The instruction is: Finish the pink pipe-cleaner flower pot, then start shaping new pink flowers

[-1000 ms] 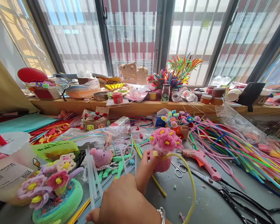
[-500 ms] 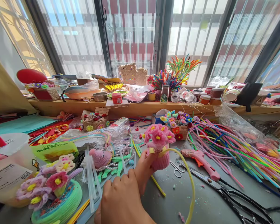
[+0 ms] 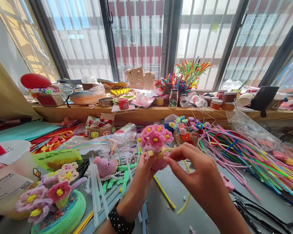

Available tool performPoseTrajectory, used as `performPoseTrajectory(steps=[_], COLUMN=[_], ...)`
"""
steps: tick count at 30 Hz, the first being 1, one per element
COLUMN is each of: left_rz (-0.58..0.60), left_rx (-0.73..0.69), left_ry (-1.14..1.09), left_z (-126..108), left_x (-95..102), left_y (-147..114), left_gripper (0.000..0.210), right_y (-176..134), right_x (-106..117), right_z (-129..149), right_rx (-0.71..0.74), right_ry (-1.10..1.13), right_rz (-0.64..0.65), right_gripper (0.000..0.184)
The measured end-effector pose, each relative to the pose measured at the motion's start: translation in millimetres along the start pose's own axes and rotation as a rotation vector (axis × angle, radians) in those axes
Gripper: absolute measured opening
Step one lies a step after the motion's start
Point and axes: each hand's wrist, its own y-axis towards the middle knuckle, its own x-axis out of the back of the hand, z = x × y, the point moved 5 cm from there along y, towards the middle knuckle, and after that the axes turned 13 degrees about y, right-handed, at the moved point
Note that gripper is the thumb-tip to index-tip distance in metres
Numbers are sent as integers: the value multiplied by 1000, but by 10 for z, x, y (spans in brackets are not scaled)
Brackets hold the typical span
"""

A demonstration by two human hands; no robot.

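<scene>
My left hand [image 3: 138,183] is closed around a small bunch of fuzzy pink pipe-cleaner flowers [image 3: 156,139] with yellow centres, upright above a pink ribbed base. Fingers of my right hand [image 3: 200,172] pinch a yellow pipe cleaner [image 3: 185,206] close to the bunch's neck, where yellow wraps around it. The pipe cleaner's loose end hangs below my right hand toward the table. Another yellow strip [image 3: 164,192] lies on the table beneath the hands. My right hand and forearm hide most of the pink glue gun [image 3: 227,182] and scissors.
Long coloured pipe cleaners [image 3: 254,162] cover the right side. At left are a drink cup [image 3: 9,182], a green coiled base [image 3: 72,208] with flowers, glue sticks [image 3: 95,191] and a pink knitted piece [image 3: 106,166]. A flower basket [image 3: 190,137] sits behind; jars line the windowsill.
My right hand has moved from over my left wrist to the right of the bunch and pinches the yellow pipe cleaner there. The bunch has shifted slightly left.
</scene>
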Motion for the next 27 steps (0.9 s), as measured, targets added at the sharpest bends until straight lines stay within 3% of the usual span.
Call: performPoseTrajectory(steps=[3, 9, 14, 27], left_rz=[53, 124, 167, 164], left_rx=[-26, 70, 86, 119], left_ry=[-74, -23, 39, 70], left_z=[-48, 73, 51, 81], left_x=[-26, -51, -103, -97], left_y=[-11, 52, -5, 0], left_gripper=[38, 57, 69, 60], right_y=[7, -28, -18, -39], right_x=[182, 82, 52, 45], right_z=[-329, -623, -635, -648], right_rx=[-128, -363, -349, -350], right_ry=[83, 422, 404, 400], right_rz=[-87, 65, 118, 91], right_gripper=[18, 33, 33, 29])
